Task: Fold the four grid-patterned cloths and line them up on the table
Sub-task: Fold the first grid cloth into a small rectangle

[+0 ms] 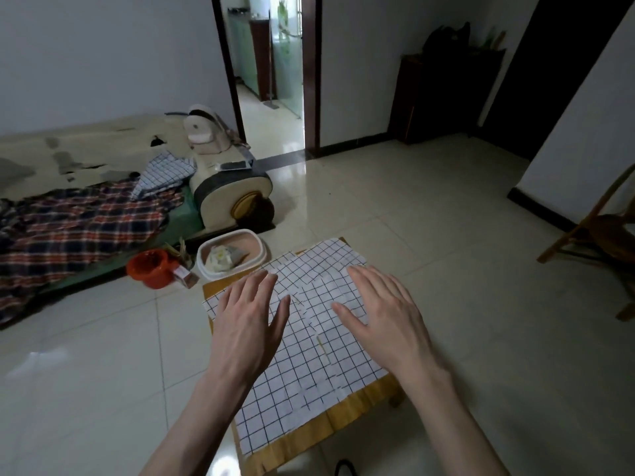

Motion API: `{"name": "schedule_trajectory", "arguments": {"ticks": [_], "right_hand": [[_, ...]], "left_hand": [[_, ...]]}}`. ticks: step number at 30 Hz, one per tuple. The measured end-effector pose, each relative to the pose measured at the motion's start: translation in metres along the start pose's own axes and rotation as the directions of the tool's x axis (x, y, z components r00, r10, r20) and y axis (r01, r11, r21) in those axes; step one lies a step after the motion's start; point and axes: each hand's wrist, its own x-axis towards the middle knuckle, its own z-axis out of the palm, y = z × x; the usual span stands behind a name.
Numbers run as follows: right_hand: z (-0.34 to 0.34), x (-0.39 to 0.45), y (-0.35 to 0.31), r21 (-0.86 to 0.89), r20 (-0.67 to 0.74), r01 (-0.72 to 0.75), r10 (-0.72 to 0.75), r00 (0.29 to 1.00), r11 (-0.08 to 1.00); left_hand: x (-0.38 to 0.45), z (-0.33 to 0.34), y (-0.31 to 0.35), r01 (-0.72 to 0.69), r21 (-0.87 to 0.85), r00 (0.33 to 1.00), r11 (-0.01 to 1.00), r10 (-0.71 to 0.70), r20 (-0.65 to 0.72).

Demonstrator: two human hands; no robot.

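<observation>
Two hands lie flat on white grid-patterned cloth spread over one small wooden table (347,419): the left hand (245,324) and the right hand (385,314), both palm down with fingers straight and slightly spread, gripping nothing. The cloth on the table (309,365) shows overlapping edges, so more than one piece lies there, but how many cannot be told. It runs under both palms and reaches past the fingertips to the far edge of the table. One more grid cloth (165,175) lies crumpled well apart, on the low bed to the left, touching a plaid blanket (79,228). Beside the table stand one white tub (230,254) and one orange cup (151,269). No writing can be read.
</observation>
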Motion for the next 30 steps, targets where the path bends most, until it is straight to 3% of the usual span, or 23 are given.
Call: {"name": "schedule_trajectory", "arguments": {"ticks": [13, 30], "right_hand": [[0.075, 0.121, 0.070, 0.092, 0.155, 0.186, -0.199, 0.968, 0.978], [0.246, 0.131, 0.087, 0.198, 0.378, 0.223, -0.285, 0.881, 0.954]], "left_hand": [[0.049, 0.095, -0.016, 0.140, -0.030, 0.990, 0.990, -0.140, 0.002], [0.001, 0.229, -0.094, 0.338, -0.059, 0.934, 0.939, -0.327, 0.143]]}}
